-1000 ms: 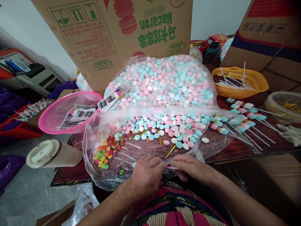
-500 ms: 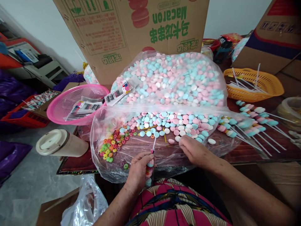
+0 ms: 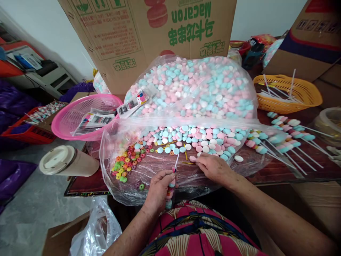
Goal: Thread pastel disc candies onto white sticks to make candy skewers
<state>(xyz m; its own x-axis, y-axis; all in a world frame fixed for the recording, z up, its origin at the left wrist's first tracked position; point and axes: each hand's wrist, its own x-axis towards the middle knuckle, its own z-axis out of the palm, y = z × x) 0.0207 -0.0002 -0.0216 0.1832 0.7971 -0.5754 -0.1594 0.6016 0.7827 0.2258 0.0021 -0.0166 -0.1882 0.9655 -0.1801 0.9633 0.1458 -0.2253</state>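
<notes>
My left hand (image 3: 158, 190) is closed around a white stick (image 3: 176, 162) with a few pastel candy discs threaded on its lower part (image 3: 170, 192); the stick points up and away from me. My right hand (image 3: 213, 167) rests on the clear plastic sheet (image 3: 160, 170), its fingertips pinched on a pink candy disc (image 3: 192, 158) at the near edge of a spread of pink, blue and white discs (image 3: 202, 138). To the left of the stick lies a scatter of small coloured ring candies (image 3: 125, 165).
A big clear bag of pastel discs (image 3: 191, 87) stands behind, in front of a cardboard box (image 3: 149, 32). Finished candy sticks (image 3: 282, 137) lie at right near an orange basket (image 3: 287, 94). A pink basket (image 3: 85, 115) and a lidded cup (image 3: 66, 161) sit at left.
A second ago both hands were together at the near edge. The left hand has turned the stick upright; the right reached out to the discs, then drew back a little, pinching a pink one.
</notes>
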